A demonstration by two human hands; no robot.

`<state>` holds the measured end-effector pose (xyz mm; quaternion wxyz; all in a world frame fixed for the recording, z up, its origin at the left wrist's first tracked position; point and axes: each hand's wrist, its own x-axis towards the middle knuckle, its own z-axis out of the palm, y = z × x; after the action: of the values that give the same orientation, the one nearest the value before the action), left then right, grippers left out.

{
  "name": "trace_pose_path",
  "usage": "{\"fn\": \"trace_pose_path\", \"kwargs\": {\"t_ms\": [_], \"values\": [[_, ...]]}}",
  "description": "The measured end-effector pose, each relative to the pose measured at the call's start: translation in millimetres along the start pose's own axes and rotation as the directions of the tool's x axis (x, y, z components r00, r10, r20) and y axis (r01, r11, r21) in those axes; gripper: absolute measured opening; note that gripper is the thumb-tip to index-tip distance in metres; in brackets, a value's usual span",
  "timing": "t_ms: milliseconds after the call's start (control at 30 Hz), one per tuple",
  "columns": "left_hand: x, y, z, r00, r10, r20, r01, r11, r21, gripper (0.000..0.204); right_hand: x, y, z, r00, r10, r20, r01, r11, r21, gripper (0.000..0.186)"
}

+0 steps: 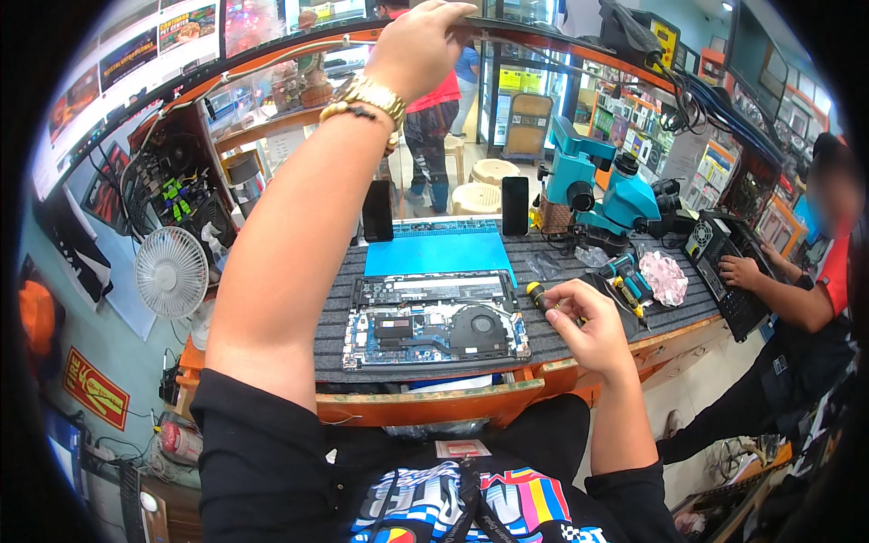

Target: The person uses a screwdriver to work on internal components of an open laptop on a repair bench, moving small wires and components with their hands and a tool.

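My left arm reaches up across the view, and my left hand is at the dark upper ledge, its visible fingers stretched out along it. Whether it touches the ledge I cannot tell. Low over the bench's right part, my right hand has its fingers closed around a yellow-and-black screwdriver. Left of it lies an opened laptop base, with its battery, circuit board and round fan exposed. A blue work mat lies just behind the laptop.
A teal microscope stands back right, near a teal power tool and a crumpled pink cloth. At far right another person handles a black computer case. A white fan stands left. A drawer sits open below the bench.
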<state>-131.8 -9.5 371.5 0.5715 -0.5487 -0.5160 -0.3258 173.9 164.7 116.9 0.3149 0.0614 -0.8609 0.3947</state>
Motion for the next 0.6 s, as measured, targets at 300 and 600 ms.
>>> {"fn": "trace_pose_path", "kwargs": {"t_ms": [300,600], "values": [[15,30,-11,0.995,0.097,-0.007,-0.097,0.995,-0.017,0.018,22,-42,-65,0.904,-0.323,-0.279,0.246,0.928,-0.279,0.033],[34,121,-58,0.918,0.384,-0.101,-0.387,0.922,-0.005,0.007,74,-126,-125,0.565,-0.783,-0.259,0.281,0.478,-0.832,0.063]]}}
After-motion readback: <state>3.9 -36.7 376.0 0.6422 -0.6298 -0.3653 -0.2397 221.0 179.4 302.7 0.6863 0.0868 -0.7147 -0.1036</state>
